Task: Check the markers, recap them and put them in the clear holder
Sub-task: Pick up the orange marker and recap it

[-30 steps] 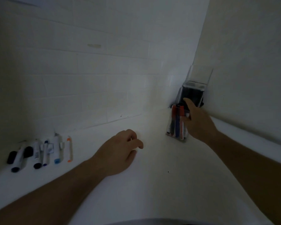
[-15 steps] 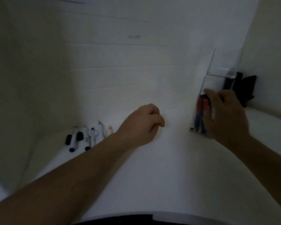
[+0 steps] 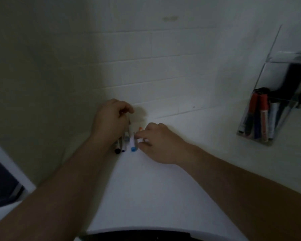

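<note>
Both hands are now moved onto loose markers, grip unclear; several are already stowed in the clear holder, a handful left.

We see a white counter running to a tiled wall. Taking the clear holder as our landmark, it stands at the right with red, blue and black markers upright inside. Well to its left lies a row of loose markers, one with a light blue end. Our left hand curls over that row's far side; our right hand, on the holder's side, touches an orange-tipped marker with its fingertips.
</note>
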Available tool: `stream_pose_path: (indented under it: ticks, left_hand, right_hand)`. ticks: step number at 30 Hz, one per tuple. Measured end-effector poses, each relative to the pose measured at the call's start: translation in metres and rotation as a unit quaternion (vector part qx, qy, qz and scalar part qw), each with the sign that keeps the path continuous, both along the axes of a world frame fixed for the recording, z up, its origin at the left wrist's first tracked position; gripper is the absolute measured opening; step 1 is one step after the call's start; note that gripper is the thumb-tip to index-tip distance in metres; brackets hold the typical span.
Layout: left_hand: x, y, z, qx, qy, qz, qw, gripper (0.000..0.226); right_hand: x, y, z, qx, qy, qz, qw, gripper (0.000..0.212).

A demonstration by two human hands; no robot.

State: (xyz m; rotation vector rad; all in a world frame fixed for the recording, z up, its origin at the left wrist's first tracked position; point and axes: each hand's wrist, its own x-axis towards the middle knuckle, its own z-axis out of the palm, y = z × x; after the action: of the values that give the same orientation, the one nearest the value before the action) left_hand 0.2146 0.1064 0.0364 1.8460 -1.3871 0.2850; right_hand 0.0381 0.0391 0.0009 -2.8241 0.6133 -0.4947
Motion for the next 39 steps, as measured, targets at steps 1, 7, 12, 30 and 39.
stream_pose_path:
  ticks: [1,7,12,30,39]
  left_hand:
    - [-0.001,0.0,0.001,0.006,0.012,0.0,1.0,0.037]
    - [-0.006,-0.006,-0.004,0.08,0.043,0.0,0.996,0.027]
    - [-0.008,-0.009,-0.006,0.191,-0.104,0.031,0.976,0.033]
    - [-0.031,-0.01,-0.003,0.305,-0.174,-0.031,0.936,0.027]
    - [-0.055,-0.021,-0.007,0.141,-0.114,-0.145,0.973,0.028]
  right_hand:
    - [0.001,-0.001,0.0,-0.014,-0.006,-0.016,1.0,0.027]
    - [-0.037,-0.046,0.007,-0.083,0.049,-0.142,0.985,0.018]
    - [-0.109,-0.071,-0.002,0.002,-0.038,-0.231,0.972,0.023]
    - [-0.117,-0.079,-0.012,0.105,-0.131,-0.198,0.966,0.042]
    - [-0.11,-0.079,-0.01,0.102,-0.115,-0.198,0.968,0.046]
